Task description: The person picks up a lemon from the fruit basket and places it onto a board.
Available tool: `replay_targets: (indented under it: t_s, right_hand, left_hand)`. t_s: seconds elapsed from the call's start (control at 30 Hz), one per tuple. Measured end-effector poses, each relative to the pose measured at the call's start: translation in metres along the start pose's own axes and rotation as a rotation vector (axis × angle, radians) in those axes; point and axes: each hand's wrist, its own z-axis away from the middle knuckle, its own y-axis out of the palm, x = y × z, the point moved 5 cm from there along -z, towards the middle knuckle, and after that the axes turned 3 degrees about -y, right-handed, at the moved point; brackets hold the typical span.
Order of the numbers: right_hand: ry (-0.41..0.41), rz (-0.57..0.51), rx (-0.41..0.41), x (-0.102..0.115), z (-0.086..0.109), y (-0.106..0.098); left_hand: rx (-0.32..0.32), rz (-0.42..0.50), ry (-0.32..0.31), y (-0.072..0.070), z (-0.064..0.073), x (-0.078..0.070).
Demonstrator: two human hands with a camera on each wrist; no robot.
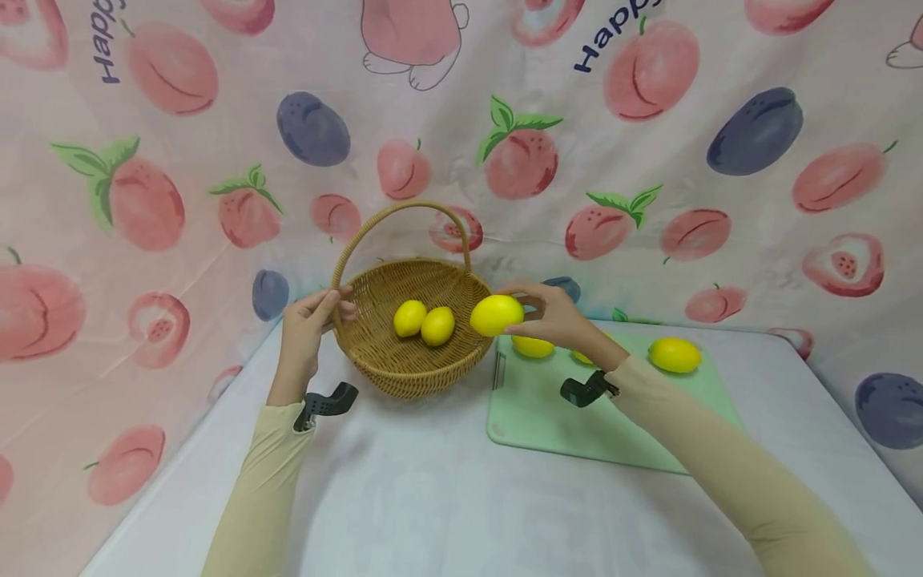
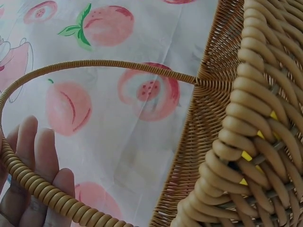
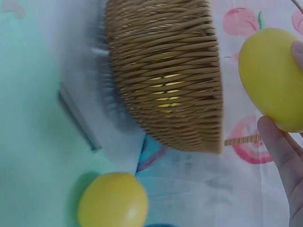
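Note:
A brown wicker basket [image 1: 404, 365] with a tall arched handle [image 1: 404, 207] stands on the table, tilted toward the camera. Two yellow lemons [image 1: 437, 326] lie inside it. My left hand [image 1: 306, 320] grips the handle's left base by the rim; in the left wrist view its fingers [image 2: 45, 151] curl behind the handle. Between thumb and fingertips, my right hand [image 1: 555, 316] pinches another lemon [image 1: 497, 315] over the basket's right rim. That lemon [image 3: 272, 78] is large in the right wrist view, level with the rim and outside the wicker wall there.
A pale green cutting board [image 1: 577, 429] lies right of the basket. On it are a lemon [image 1: 532, 346] near the basket, another lemon [image 1: 675, 354] farther right, and one partly hidden behind my right hand. A fruit-printed cloth [image 1: 433, 104] hangs behind the white table [image 1: 404, 497].

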Motion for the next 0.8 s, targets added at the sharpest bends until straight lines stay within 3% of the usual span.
replay_targets:
  t_s: [0.37, 0.6, 0.8]
  right_hand:
    - [0.047, -0.004, -0.023, -0.027, 0.041, -0.007]
    - [0.026, 0.010, -0.052, -0.036, 0.058, -0.008]
    - [0.075, 0.030, -0.063, -0.050, 0.069, -0.004]
  left_hand:
    - [0.000, 0.010, 0.004, 0.001, 0.000, -0.001]
    - [0.002, 0.016, 0.000, 0.001, 0.001, 0.000]
    - [0.001, 0.011, 0.000, 0.000, 0.000, -0.001]
